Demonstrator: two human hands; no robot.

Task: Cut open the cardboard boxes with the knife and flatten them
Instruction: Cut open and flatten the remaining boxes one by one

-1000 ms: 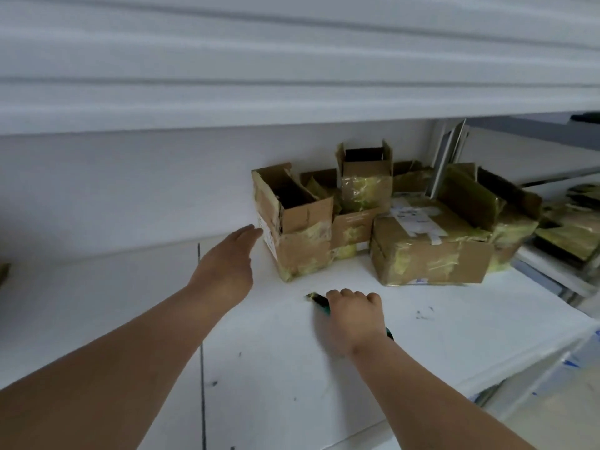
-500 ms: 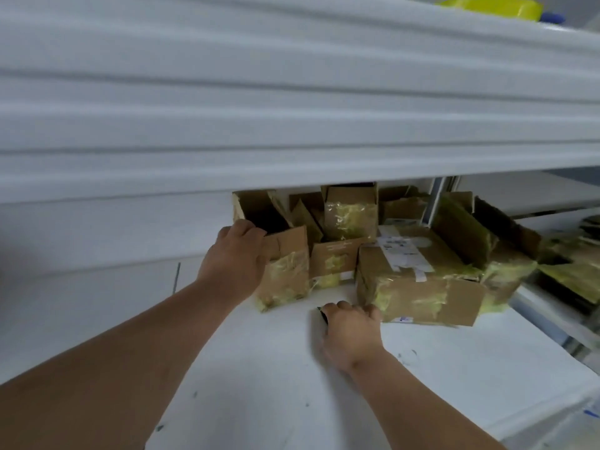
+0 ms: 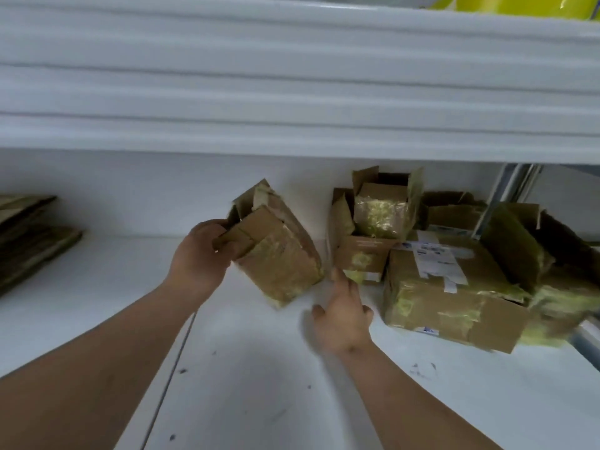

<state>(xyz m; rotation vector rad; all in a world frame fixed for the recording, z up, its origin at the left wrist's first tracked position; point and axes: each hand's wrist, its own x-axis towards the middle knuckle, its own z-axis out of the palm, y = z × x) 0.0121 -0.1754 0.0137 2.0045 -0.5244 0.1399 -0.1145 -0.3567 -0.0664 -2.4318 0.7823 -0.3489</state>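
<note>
2 hands (image 3: 199, 254) — 5 or so cardboard boxes (image 3: 279, 254) — 1 flattened cardboard stack (image 3: 29, 235).

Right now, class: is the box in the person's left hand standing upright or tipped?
Tipped. The left hand grips the box by a top flap; it leans, only its lower corner near the white shelf.

Soft even light; right side perhaps motion-blurred
</note>
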